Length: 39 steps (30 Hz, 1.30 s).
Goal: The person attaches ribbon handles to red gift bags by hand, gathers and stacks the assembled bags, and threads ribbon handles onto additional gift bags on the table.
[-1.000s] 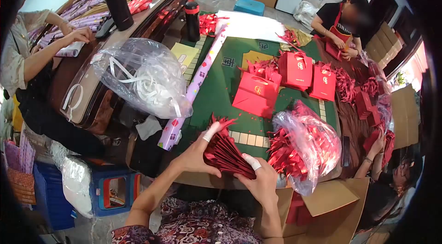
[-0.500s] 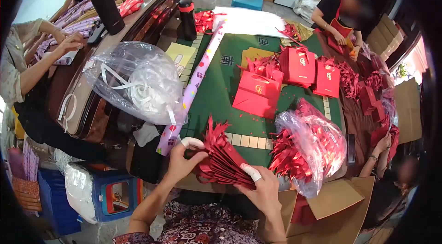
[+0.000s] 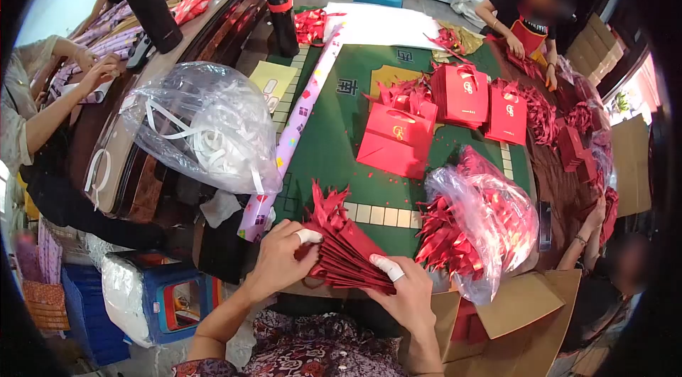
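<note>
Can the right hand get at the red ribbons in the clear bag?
Probably, once free: the right hand holds folded red bags, but the red ribbons show at the clear bag's near side.

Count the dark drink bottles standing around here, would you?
2. One tall black bottle stands on the brown table at left; another bottle, with a red band, is at the green table's far-left corner. Others may be hidden.

Your left hand (image 3: pixel 283 257) curled, fingers bent toward the thumb, white wrap (image 3: pixel 307 236) on one finger, your right hand (image 3: pixel 406 283) gripping, thumb below, wrapped index finger (image 3: pixel 387 268) above, left forearm (image 3: pixel 227 313) slanting up and inward, right forearm (image 3: pixel 424 345) steeper, wrists apart
</note>
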Tool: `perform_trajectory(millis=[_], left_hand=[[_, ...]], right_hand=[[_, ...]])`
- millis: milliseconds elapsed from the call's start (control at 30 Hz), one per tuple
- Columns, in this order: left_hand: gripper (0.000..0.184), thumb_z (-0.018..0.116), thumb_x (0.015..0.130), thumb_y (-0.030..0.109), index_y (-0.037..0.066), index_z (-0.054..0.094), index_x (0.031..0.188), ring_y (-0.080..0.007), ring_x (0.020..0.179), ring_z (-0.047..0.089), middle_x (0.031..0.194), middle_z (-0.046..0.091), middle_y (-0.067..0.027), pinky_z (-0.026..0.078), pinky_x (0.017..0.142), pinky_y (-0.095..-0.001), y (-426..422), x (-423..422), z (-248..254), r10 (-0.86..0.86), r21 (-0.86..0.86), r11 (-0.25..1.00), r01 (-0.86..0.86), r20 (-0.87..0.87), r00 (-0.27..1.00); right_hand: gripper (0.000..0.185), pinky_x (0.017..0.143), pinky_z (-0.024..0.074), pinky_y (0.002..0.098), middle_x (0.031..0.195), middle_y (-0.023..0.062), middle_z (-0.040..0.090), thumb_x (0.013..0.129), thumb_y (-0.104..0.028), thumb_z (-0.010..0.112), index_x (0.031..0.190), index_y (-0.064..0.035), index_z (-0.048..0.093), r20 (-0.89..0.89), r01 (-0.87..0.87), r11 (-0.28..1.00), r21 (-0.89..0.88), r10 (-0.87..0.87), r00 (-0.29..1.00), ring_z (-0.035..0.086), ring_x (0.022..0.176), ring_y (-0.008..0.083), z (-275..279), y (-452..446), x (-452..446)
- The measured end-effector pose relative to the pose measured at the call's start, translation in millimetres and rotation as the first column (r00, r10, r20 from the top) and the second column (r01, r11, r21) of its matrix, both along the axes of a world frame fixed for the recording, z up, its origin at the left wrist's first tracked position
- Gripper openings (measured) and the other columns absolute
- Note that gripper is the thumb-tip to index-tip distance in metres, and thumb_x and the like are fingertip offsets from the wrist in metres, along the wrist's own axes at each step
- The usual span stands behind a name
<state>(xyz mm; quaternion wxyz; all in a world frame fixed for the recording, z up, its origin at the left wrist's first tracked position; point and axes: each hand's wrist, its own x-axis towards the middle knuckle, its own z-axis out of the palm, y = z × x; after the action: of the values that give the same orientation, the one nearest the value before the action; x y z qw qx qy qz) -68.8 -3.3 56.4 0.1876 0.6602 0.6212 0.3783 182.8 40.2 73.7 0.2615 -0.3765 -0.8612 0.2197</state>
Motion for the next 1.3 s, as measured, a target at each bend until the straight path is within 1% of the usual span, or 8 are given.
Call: perform_trajectory(millis=[67,133,233,367,500,700,1000,1300], left_hand=[[0.015,0.07,0.078,0.004,0.004,0.067,0.092,-0.0219,0.072,0.06,0.084,0.063,-0.008,0.048,0.066,-0.0356,-1.2,-1.0,-6.4,0.024,0.086,0.996,-0.025,0.016,1.0],[0.013,0.068,0.082,0.007,0.005,0.062,0.093,-0.0192,0.077,0.058,0.086,0.06,-0.0041,0.046,0.071,-0.0348,-5.2,-6.5,-19.8,0.076,-0.186,0.979,0.087,0.722,0.688],[0.011,0.063,0.086,0.008,0.007,0.057,0.096,-0.0163,0.08,0.054,0.085,0.055,-0.0011,0.042,0.078,-0.031,-8.3,-1.0,-40.0,0.092,-0.119,0.977,0.179,0.984,0.154],[0.015,0.059,0.093,0.006,0.009,0.058,0.108,-0.0126,0.086,0.055,0.091,0.058,-0.0029,0.043,0.078,-0.0271,-11.8,-3.3,-54.5,0.179,-0.18,0.982,0.064,0.983,0.033],[0.025,0.058,0.093,0.008,0.006,0.054,0.118,-0.016,0.088,0.057,0.092,0.057,-0.0024,0.045,0.08,-0.0306,-13.4,-17.8,-61.7,0.388,-0.377,0.916,-0.138,0.919,0.067],[0.04,0.062,0.087,-0.005,0.003,0.054,0.125,-0.0189,0.105,0.059,0.114,0.058,-0.009,0.047,0.091,-0.0305,-35.8,-23.8,-54.4,0.39,-0.015,0.918,-0.395,0.197,0.899],[0.153,0.097,0.047,0.049,0.003,0.0,0.156,-0.0377,0.144,0.03,0.157,0.023,-0.0236,0.023,0.118,-0.048,9.3,-11.2,-13.5,-0.339,-0.12,0.924,0.364,0.19,0.921],[0.128,0.094,0.056,0.03,0.006,0.014,0.153,-0.0378,0.138,0.033,0.146,0.033,-0.0228,0.031,0.114,-0.0465,26.3,5.2,-31.5,-0.303,-0.052,0.942,0.332,0.293,0.907]], right_hand=[[0.06,0.071,0.0522,0.0376,0.098,0.0086,0.068,0.061,-0.018,0.088,0.117,-0.0128,0.066,-0.014,0.01,1.0,-0.011,-0.011,1.0,0.066,0.084,0.0281,-3.3,0.7,2.0],[0.06,0.071,0.0523,0.0377,0.097,0.0088,0.068,0.061,-0.018,0.088,0.117,-0.0127,0.067,-0.029,0.02,1.0,-0.023,-0.02,0.999,0.066,0.084,0.0281,-4.4,0.8,2.0],[0.06,0.071,0.0523,0.0376,0.096,0.0091,0.068,0.061,-0.018,0.089,0.116,-0.0119,0.066,-0.024,-0.005,1.0,-0.003,0.005,1.0,0.066,0.084,0.0282,-1.6,2.0,0.6],[0.06,0.071,0.0523,0.0372,0.095,0.0091,0.068,0.06,-0.018,0.089,0.116,-0.0115,0.066,-0.009,-0.003,1.0,0.005,0.003,1.0,0.066,0.083,0.0282,0.6,1.6,-0.1],[0.059,0.07,0.0523,0.0369,0.095,0.0087,0.068,0.061,-0.018,0.088,0.116,-0.012,0.067,-0.012,0.023,0.999,-0.027,-0.024,1.0,0.066,0.083,0.0278,-3.2,1.4,1.1],[0.06,0.071,0.0523,0.0371,0.096,0.0084,0.068,0.06,-0.017,0.088,0.116,-0.0122,0.067,-0.003,0.011,1.0,-0.017,-0.011,1.0,0.066,0.083,0.0277,-1.1,2.1,0.8],[0.066,0.071,0.0531,0.0379,0.099,0.0091,0.069,0.06,-0.02,0.089,0.12,-0.013,0.064,-0.015,0.002,1.0,-0.015,-0.002,1.0,0.067,0.084,0.0286,-6.5,4.4,2.3],[0.072,0.078,0.0555,0.0374,0.103,0.0142,0.07,0.059,-0.021,0.093,0.123,-0.0106,0.062,-0.159,0.078,0.994,-0.076,-0.089,0.983,0.069,0.091,0.03,-12.2,2.1,10.8]])
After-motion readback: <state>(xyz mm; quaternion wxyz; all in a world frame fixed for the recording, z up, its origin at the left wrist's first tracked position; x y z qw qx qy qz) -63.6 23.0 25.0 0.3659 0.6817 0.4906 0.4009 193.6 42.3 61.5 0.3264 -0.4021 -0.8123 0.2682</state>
